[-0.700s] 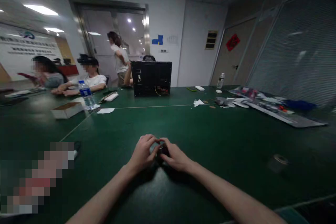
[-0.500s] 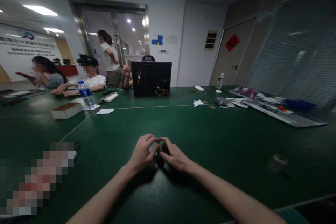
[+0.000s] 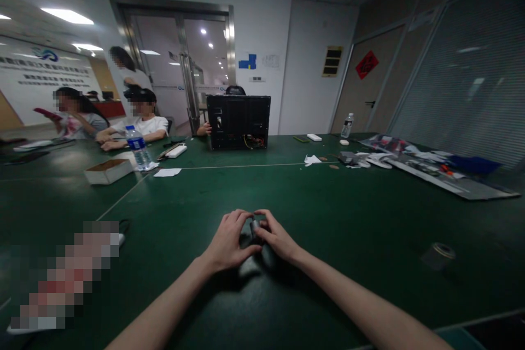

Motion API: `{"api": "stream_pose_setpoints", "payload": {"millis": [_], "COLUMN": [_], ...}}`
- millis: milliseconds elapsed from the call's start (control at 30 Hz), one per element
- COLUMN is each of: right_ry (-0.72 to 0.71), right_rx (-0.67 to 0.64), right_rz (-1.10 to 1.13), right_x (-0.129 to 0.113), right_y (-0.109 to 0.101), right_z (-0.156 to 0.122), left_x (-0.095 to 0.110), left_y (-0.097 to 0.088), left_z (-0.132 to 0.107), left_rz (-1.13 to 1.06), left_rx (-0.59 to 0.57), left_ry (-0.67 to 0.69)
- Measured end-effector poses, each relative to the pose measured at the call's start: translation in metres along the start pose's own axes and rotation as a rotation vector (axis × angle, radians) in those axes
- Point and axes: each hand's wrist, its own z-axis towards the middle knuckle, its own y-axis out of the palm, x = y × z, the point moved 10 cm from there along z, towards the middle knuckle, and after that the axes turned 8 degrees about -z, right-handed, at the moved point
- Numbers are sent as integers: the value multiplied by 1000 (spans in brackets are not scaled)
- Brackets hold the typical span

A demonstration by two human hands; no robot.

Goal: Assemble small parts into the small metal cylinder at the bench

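Note:
Both my hands meet over the green table point(image 3: 328, 219) just in front of me. My left hand point(image 3: 226, 240) curls its fingers round a small dark object point(image 3: 254, 228) with a pale grey part on top. From the other side, my right hand point(image 3: 278, 236) pinches the same object with thumb and fingertips. The object is mostly hidden between my fingers, and I cannot make out what it is. It sits low, close to the table surface.
A small round roll point(image 3: 438, 254) lies to the right. Farther back stand a black open-backed box point(image 3: 238, 121), a water bottle point(image 3: 137, 147), a cardboard box point(image 3: 107, 170) and scattered parts on a grey mat point(image 3: 430, 167). Other people sit and stand at the far left.
My hands have shifted slightly; the pale top of the object now shows between my fingers. A standing person in the background has walked left, away from the doorway.

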Motion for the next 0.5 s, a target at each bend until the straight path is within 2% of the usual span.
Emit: {"api": "stream_pose_setpoints", "payload": {"millis": [500], "right_ry": [52], "right_rx": [-10], "right_rz": [61], "right_x": [4], "right_y": [5], "right_z": [-1], "left_x": [-4], "left_y": [3], "left_z": [1], "left_rz": [31], "left_rx": [19], "left_ry": [-11]}}
